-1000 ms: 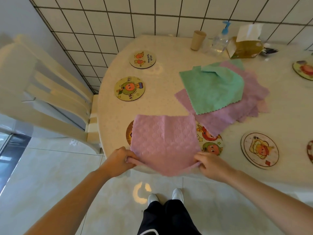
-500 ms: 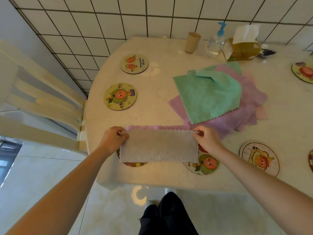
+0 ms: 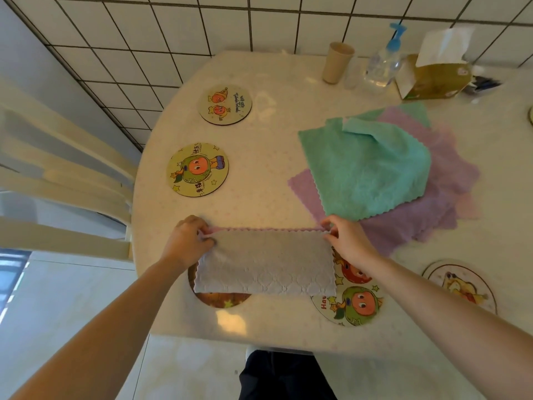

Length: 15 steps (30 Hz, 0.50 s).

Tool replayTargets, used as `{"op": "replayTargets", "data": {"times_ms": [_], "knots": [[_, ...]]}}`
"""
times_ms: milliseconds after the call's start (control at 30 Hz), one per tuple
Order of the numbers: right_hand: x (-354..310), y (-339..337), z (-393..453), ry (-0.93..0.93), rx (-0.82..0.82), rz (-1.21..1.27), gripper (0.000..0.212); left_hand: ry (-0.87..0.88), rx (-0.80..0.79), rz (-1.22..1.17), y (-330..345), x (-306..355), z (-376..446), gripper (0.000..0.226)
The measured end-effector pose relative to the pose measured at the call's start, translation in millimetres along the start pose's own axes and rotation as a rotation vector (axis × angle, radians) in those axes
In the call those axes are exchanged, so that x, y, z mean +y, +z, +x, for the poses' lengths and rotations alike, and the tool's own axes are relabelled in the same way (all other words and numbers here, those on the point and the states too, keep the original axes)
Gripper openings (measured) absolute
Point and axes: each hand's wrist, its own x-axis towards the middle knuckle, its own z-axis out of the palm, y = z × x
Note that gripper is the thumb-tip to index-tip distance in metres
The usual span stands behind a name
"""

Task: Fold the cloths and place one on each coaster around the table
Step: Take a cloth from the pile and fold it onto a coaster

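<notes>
A pink cloth (image 3: 265, 261), folded in half with its pale underside up, lies at the table's near edge. It covers most of a dark coaster (image 3: 222, 300) and part of a fruit-cartoon coaster (image 3: 354, 304). My left hand (image 3: 187, 241) pinches its far left corner and my right hand (image 3: 346, 241) pinches its far right corner. A loose pile with a green cloth (image 3: 363, 171) on top of pink cloths (image 3: 438, 203) lies to the right. Bare coasters sit at the left (image 3: 197, 169), far left (image 3: 224, 103) and near right (image 3: 461, 287).
A cream chair (image 3: 63, 180) stands against the table's left edge. At the back by the tiled wall are a paper cup (image 3: 337, 66), a pump bottle (image 3: 383, 64) and a tissue box (image 3: 435, 76). My dark trousers (image 3: 285, 376) show below the table edge.
I lifted the near edge of the flat pink cloth and carried it away from me onto the far edge, folding the cloth in half. Both hands now hold the far corners.
</notes>
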Motion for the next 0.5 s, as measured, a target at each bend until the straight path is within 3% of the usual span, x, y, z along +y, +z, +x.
{"op": "replayTargets", "data": {"times_ms": [100,200,333,500], "knots": [[3,2,3,-0.017,0.003,-0.035,0.03,0.003,0.019,-0.016,-2,3,3,0.018],[2,4,2,-0.022,0.026,-0.062,0.016,-0.031,-0.019,-0.108,-3,10,5,0.012],[2,7,4,-0.011,0.034,-0.073,0.008,-0.101,-0.041,-0.249,-6,9,6,0.022],[-2,-1,-2,0.063,-0.02,0.141,0.004,-0.164,-0.067,-0.589,-17,5,2,0.01]]}}
